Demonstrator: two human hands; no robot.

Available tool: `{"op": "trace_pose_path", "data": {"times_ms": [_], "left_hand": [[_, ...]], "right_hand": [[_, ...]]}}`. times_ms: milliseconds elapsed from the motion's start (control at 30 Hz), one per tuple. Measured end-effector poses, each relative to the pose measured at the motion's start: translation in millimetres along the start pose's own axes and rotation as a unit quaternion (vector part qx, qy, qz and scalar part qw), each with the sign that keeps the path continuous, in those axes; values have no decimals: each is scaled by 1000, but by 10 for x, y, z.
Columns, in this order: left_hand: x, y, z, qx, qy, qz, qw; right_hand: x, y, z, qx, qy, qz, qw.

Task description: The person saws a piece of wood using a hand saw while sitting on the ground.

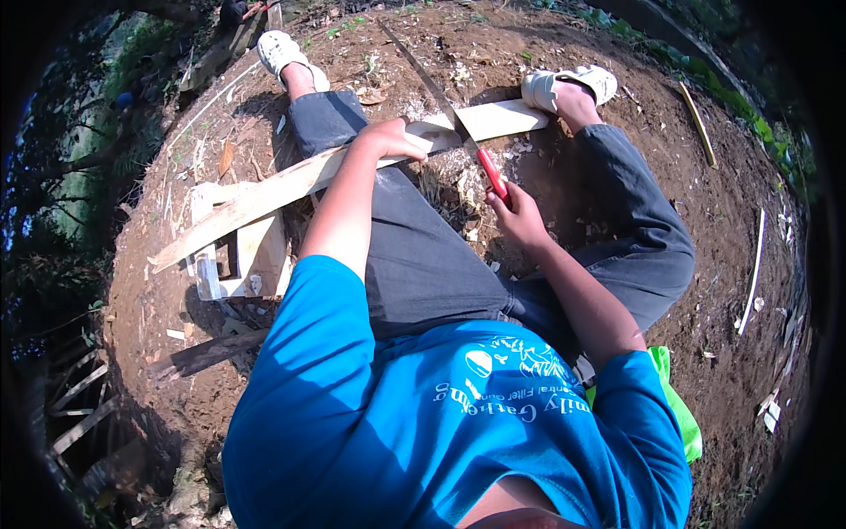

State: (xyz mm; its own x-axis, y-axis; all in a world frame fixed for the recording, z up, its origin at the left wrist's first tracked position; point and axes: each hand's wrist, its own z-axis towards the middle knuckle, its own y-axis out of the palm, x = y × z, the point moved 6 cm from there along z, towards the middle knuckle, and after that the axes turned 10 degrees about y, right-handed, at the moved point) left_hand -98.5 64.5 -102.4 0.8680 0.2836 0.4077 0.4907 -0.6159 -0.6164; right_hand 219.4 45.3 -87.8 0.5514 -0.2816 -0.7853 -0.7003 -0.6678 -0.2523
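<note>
A long pale wooden plank (304,179) lies slantwise across my left leg, its far right end beside my right shoe. My left hand (388,141) is closed over the plank near its middle and presses on its top. In my right hand (518,214) is the red handle of a handsaw (441,100). The saw's long, dark, tapering blade crosses the plank to the right of my left hand and points away to the upper left. The blade's cutting edge is too small to make out.
A small pale wooden frame (204,256) stands on the soil at the left, partly under the plank. Below it lies a dark piece of wood (207,355). Wood shavings (467,189) litter the ground between my legs. Thin wooden strips (699,123) lie at the right.
</note>
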Motion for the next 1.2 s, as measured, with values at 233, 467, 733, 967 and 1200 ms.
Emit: {"op": "trace_pose_path", "data": {"times_ms": [233,467,733,967,1200], "left_hand": [[599,-39,-282,108,-38,166,980],[608,16,-236,150,-4,216,965],[551,-291,-123,12,29,162,986],[324,-427,195,-43,21,145,988],[540,-645,27,54,43,172,983]], "right_hand": [[-236,-27,33,43,-15,40,998],[-683,-69,-97,119,-20,-13,993],[-1095,-390,159,57,4,-15,998],[-704,-257,248,1,-39,146,989],[-317,-21,438,30,-50,170,984]]}}
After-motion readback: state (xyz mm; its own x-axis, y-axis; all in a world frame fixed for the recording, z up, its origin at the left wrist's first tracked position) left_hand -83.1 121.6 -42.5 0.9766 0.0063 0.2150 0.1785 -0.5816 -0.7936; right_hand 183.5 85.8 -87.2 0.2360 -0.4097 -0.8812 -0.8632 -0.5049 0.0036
